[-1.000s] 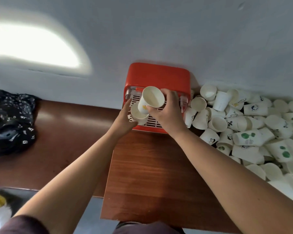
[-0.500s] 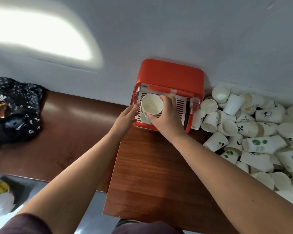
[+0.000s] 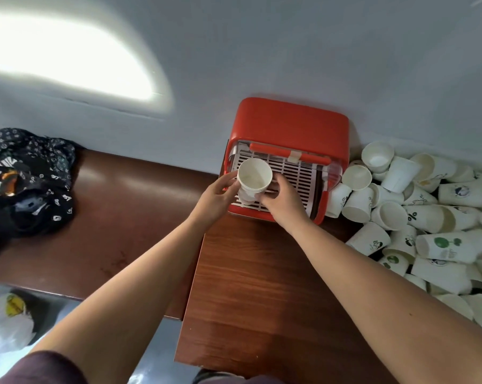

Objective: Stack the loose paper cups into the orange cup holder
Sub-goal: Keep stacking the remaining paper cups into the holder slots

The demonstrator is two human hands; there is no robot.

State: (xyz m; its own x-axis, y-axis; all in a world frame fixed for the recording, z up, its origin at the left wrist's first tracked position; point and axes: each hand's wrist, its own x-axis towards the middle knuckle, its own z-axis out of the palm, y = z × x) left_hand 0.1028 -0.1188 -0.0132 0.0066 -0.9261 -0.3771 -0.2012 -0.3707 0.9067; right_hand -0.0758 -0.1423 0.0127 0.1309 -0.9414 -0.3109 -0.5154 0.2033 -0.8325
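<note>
The orange cup holder (image 3: pixel 291 126) stands against the wall with a white slatted rack (image 3: pixel 292 176) in its open front. A short stack of white paper cups (image 3: pixel 254 176) stands upright on the rack's left part, mouth up. My right hand (image 3: pixel 283 202) grips the stack from the right side. My left hand (image 3: pixel 216 196) touches its left side with the fingertips. A heap of loose paper cups (image 3: pixel 434 217), some printed in green or black, lies to the right of the holder.
The holder and cups sit on a brown wooden table (image 3: pixel 251 286) beside a darker brown surface (image 3: pixel 118 195). A black patterned bag (image 3: pixel 26 184) lies at the far left. White plastic bags (image 3: pixel 4 325) show at the lower left.
The cup in my right hand has come down from above the rack into the cup held below it, forming one stack. My left fingers have shifted to the stack's side.
</note>
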